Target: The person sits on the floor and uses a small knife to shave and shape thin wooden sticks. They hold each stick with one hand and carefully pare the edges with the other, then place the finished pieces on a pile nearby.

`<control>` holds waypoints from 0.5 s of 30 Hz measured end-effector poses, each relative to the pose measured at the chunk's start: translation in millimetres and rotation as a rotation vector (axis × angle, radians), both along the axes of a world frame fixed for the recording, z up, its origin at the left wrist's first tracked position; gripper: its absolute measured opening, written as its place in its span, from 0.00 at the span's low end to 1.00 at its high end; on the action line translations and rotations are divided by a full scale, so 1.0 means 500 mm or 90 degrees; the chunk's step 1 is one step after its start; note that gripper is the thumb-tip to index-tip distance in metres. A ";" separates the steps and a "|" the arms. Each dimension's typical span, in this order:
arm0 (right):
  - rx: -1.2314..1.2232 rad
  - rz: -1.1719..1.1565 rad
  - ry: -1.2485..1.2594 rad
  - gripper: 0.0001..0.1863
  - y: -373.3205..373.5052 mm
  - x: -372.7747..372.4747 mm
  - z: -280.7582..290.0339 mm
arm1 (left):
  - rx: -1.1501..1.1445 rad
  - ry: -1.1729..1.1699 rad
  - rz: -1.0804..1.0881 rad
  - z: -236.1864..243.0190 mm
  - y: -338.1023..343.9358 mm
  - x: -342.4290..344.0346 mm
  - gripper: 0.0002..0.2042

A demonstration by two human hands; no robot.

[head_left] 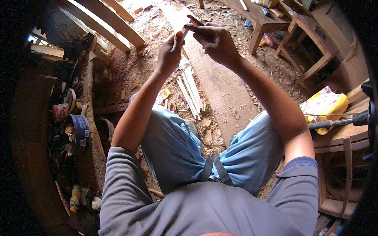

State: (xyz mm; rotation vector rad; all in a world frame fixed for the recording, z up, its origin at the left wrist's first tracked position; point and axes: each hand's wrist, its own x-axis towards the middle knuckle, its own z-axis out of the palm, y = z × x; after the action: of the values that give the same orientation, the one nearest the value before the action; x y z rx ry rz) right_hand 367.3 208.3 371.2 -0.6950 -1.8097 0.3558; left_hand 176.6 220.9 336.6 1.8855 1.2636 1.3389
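My two hands are raised together at the far end of my reach, over a long wooden plank (224, 90) on the ground. My left hand (170, 54) is closed, thumb up, on a slim pale strip (184, 34) that looks like wood. Right beside it, my right hand (218, 44) curls its fingers round a short dark brown piece (194, 19) sticking out past the knuckles; its kind is not clear. The two pieces meet or nearly meet between the hands, and the fingers hide most of both. Below my left hand, several thin white sticks (190, 94) lie on the floor.
Shavings and scraps cover the ground. To the right stand a wooden table (258, 29), a wooden frame (311, 43) and a yellow package (327, 106) on a wooden surface. At left are a blue tin (80, 131), a yellow bottle (75, 198) and leaning timber beams (106, 23).
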 end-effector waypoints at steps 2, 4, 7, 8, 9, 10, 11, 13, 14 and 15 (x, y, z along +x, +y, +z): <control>-0.014 0.013 0.012 0.14 -0.002 0.000 0.000 | 0.033 0.046 0.008 -0.001 0.000 -0.004 0.28; 0.033 0.002 -0.007 0.13 -0.001 0.000 0.002 | 0.023 0.104 0.014 0.001 -0.003 -0.005 0.28; 0.119 -0.003 -0.030 0.12 0.000 -0.003 0.004 | 0.004 0.034 0.027 0.012 -0.010 -0.007 0.27; 0.155 -0.004 -0.037 0.12 0.000 -0.004 0.004 | -0.039 0.014 0.021 0.014 -0.016 -0.010 0.26; 0.128 -0.002 -0.042 0.13 0.000 -0.003 0.004 | -0.029 0.022 0.025 0.019 -0.016 -0.009 0.26; 0.099 -0.001 -0.048 0.14 -0.001 -0.003 0.003 | -0.009 0.026 0.028 0.021 -0.016 -0.009 0.26; 0.069 0.002 -0.056 0.15 -0.002 -0.002 0.002 | 0.020 0.024 0.023 0.022 -0.017 -0.009 0.26; 0.022 -0.004 -0.054 0.15 -0.003 -0.001 -0.001 | 0.022 0.057 0.022 0.023 -0.016 -0.009 0.26; -0.003 -0.003 -0.059 0.15 -0.003 -0.001 -0.003 | 0.028 0.070 0.018 0.023 -0.015 -0.010 0.26; 0.003 -0.002 -0.049 0.15 -0.002 -0.001 -0.003 | 0.018 0.086 0.018 0.023 -0.015 -0.009 0.27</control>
State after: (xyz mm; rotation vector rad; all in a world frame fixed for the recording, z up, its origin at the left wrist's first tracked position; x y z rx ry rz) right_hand 366.9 207.5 369.5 -0.7168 -1.8818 0.3270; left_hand 171.9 213.4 348.2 2.0139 1.3488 1.2678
